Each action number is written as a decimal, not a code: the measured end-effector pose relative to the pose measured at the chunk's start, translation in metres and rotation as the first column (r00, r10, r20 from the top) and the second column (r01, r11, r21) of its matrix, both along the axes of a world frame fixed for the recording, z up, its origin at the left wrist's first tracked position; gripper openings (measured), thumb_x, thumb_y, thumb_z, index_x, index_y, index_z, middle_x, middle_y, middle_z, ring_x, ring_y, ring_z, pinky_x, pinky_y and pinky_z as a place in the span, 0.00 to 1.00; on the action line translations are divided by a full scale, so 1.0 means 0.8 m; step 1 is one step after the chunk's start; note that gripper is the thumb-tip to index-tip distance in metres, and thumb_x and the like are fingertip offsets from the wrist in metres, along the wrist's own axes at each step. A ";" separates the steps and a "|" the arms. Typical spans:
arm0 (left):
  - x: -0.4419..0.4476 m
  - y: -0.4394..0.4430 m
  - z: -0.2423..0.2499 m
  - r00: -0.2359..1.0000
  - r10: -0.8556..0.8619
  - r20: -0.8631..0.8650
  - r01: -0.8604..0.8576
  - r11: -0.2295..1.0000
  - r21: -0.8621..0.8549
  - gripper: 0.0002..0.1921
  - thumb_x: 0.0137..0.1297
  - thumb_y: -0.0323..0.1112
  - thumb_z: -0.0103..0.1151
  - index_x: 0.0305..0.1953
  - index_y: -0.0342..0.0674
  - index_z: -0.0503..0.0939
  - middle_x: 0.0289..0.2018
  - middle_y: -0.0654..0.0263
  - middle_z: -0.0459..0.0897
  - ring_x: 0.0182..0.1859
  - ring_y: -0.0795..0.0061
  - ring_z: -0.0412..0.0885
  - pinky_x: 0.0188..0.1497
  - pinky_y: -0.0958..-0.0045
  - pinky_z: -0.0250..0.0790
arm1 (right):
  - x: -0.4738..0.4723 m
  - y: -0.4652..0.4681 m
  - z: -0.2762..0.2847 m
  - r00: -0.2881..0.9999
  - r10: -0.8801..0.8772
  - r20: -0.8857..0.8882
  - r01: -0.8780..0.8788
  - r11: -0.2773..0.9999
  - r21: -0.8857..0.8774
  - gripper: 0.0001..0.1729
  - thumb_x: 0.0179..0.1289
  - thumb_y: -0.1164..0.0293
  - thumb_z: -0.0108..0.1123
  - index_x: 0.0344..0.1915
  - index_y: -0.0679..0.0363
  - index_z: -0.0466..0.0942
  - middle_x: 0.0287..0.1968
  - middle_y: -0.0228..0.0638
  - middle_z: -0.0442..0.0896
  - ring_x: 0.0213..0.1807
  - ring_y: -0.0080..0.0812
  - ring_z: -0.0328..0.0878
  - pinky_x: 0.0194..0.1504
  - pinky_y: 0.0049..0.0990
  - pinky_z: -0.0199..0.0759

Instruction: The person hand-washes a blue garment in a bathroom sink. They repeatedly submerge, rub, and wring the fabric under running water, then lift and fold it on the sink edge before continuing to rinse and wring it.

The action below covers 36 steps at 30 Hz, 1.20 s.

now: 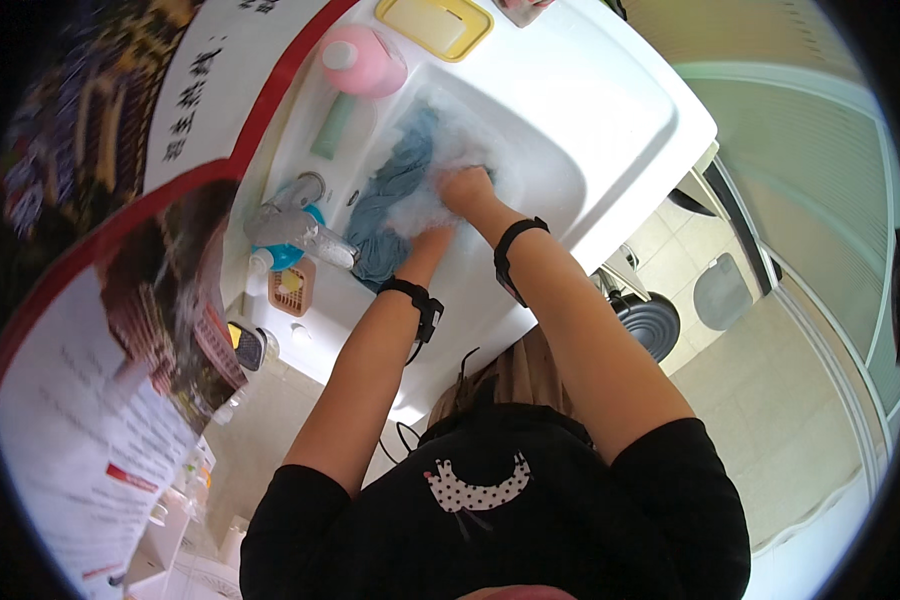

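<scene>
Blue cloth (394, 191) lies wet and bunched in the white washbasin (547, 172), partly under white suds (465, 135). My right hand (466, 189) is curled on a part of the cloth that shows dark beside the knuckles; foam covers its fingertips. Lower and to the left, my left hand (429, 234) reaches into the suds against the cloth. Its fingers are mostly hidden by foam, so their grip is unclear. Both wrists wear black bands.
The faucet (307, 232) juts over the basin's left side. Around the rim are a pink bottle (364, 64), a green tube (334, 127), a yellow soap dish (435, 26), a blue bottle (281, 256) and a tan slotted dish (291, 287). Printed sheets (195, 150) line the left.
</scene>
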<state>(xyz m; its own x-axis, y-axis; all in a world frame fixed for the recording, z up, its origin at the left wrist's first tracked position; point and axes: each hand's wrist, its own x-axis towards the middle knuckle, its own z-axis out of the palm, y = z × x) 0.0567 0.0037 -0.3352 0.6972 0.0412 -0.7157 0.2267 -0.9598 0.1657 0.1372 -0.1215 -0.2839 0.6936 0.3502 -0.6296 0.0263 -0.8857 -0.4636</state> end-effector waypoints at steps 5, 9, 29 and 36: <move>0.050 0.002 0.047 0.951 -0.074 -0.301 0.084 0.996 0.018 0.26 0.68 0.42 0.52 0.64 0.40 0.72 0.64 0.51 0.73 0.68 0.47 0.68 0.68 0.49 0.60 | -0.004 -0.014 0.015 0.816 0.091 0.570 -0.092 0.995 -0.027 0.14 0.59 0.71 0.59 0.46 0.53 0.83 0.55 0.36 0.82 0.58 0.42 0.79 0.58 0.53 0.68; 0.034 0.030 0.119 0.938 -0.086 0.336 0.114 0.991 -0.063 0.23 0.60 0.27 0.56 0.59 0.39 0.79 0.59 0.50 0.79 0.61 0.47 0.76 0.63 0.54 0.67 | -0.018 -0.049 0.021 0.623 -0.060 0.780 -0.104 0.982 0.158 0.22 0.48 0.70 0.69 0.48 0.55 0.84 0.50 0.36 0.83 0.53 0.42 0.80 0.53 0.49 0.71; -0.053 0.108 0.420 0.648 0.562 0.515 -0.148 0.755 -0.639 0.15 0.52 0.25 0.56 0.42 0.38 0.88 0.41 0.55 0.86 0.40 0.67 0.81 0.47 0.71 0.72 | -0.067 -0.089 0.321 0.695 -0.704 -0.147 0.586 0.438 0.682 0.17 0.50 0.76 0.66 0.42 0.69 0.82 0.31 0.38 0.84 0.30 0.28 0.80 0.33 0.27 0.75; -0.068 0.110 0.603 0.562 0.689 0.457 0.094 0.496 -0.863 0.22 0.52 0.17 0.47 0.46 0.34 0.87 0.43 0.68 0.85 0.38 0.84 0.76 0.42 0.82 0.69 | -0.066 -0.089 0.546 0.793 -0.581 -0.184 0.402 0.273 0.874 0.13 0.61 0.76 0.64 0.45 0.70 0.82 0.37 0.39 0.85 0.35 0.28 0.82 0.37 0.26 0.78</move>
<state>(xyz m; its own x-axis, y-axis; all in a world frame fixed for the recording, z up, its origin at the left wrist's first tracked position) 0.0021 0.0921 0.1474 0.9839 0.1224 0.1300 -0.0989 -0.2325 0.9676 0.0847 -0.1928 0.1532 0.9790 0.1750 -0.1048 -0.1233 0.0983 -0.9875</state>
